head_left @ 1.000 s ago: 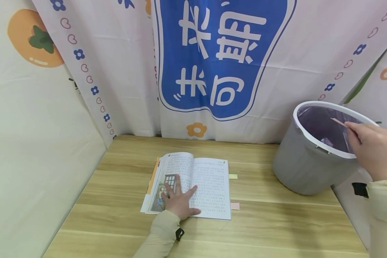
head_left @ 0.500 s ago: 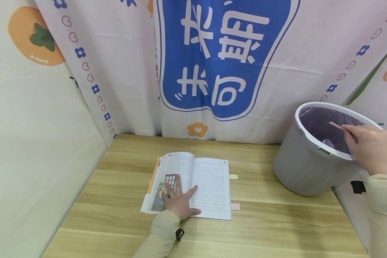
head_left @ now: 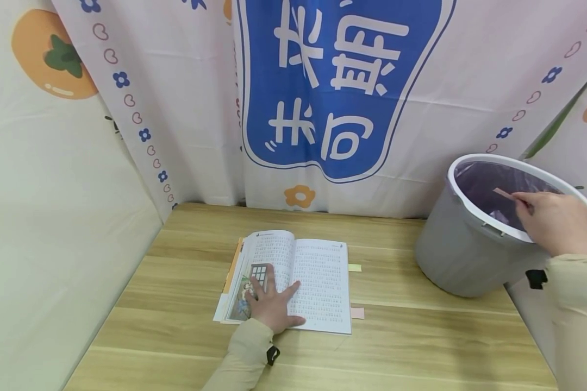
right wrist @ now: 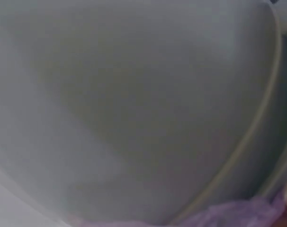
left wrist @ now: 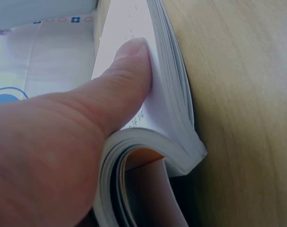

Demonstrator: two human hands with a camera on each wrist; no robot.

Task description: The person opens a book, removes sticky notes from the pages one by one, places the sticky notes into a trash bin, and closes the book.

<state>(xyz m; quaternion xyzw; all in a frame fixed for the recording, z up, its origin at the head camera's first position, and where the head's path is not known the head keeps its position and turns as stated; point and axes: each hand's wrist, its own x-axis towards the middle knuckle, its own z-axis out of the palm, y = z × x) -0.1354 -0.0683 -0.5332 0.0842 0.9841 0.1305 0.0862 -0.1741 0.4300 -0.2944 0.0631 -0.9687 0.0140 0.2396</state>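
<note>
My left hand (head_left: 272, 309) lies with spread fingers on an open book (head_left: 320, 288), pressing on its left page and the fold. In the left wrist view, the thumb (left wrist: 127, 75) rests on a page near the thick bent spine. A yellow-green tab (head_left: 354, 267) and a pink tab (head_left: 357, 313) stick out of the book's right edge. Over the mouth of a grey trash bin (head_left: 462, 250), my right hand (head_left: 557, 220) pinches a small pinkish paper strip (head_left: 503, 193) between thumb and fingers. The right wrist view mostly shows the bin's grey wall (right wrist: 134, 118); the strip is hidden there.
The bin has a white rim (head_left: 489, 217) and a purplish liner (head_left: 484, 176), and stands at the right edge of the wooden table (head_left: 396, 347). A printed white curtain (head_left: 200, 136) hangs behind the table, and a pale sheet (head_left: 54, 217) on the left.
My right hand has shifted a little left over the bin, still pinching the paper strip. The left hand and the book stay where they were.
</note>
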